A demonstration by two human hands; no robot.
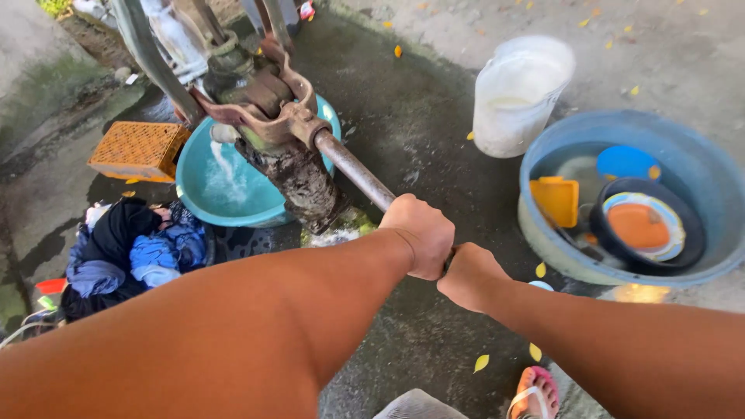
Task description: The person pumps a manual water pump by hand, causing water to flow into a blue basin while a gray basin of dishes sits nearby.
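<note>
Both my hands grip the long metal handle (353,168) of a rusty hand water pump (268,109). My left hand (419,233) is wrapped around the bar higher up. My right hand (467,273) holds the bar's end just behind it. Water pours from the pump's spout into a turquoise basin (203,198) standing under it, partly hidden by the pump body.
A white plastic bucket (516,93) stands at the upper right. A large blue tub (698,174) holds plates and lids in water. An orange crate (138,149) and a pile of dark and blue clothes (128,248) lie left. My sandalled foot (534,392) stands on wet concrete.
</note>
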